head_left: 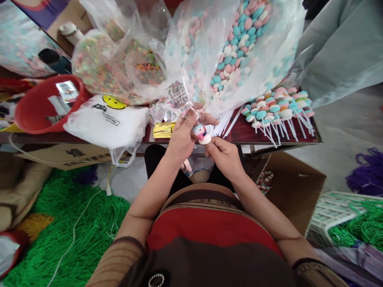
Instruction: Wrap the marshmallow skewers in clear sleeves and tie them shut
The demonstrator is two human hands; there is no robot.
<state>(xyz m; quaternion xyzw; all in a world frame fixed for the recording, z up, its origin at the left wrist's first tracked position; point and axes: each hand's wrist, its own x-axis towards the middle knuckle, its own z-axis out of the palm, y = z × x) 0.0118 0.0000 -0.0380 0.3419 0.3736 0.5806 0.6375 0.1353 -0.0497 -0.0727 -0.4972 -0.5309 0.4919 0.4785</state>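
My left hand [183,133] is closed around a clear printed bag [179,95], whose top, with small print and a barcode, stands up past my fingers. Partly inside the bag is a candy skewer with pink, blue and white pieces; its white end piece [205,139] sticks out toward me. My right hand [225,157] pinches at that end, and the stick itself is hidden by the fingers. Near my left wrist lies a bundle of yellow ties [163,130], with more printed bags [163,111] behind it. White sticks [223,124] lie behind my right hand.
Finished candy skewers [278,107] are piled at the table's right. Large clear bags of candies [239,44] fill the back. At left are a white smiley bag [104,119] and a red basin [32,109]. Green strands [80,215] cover the floor; a cardboard box [295,187] stands right.
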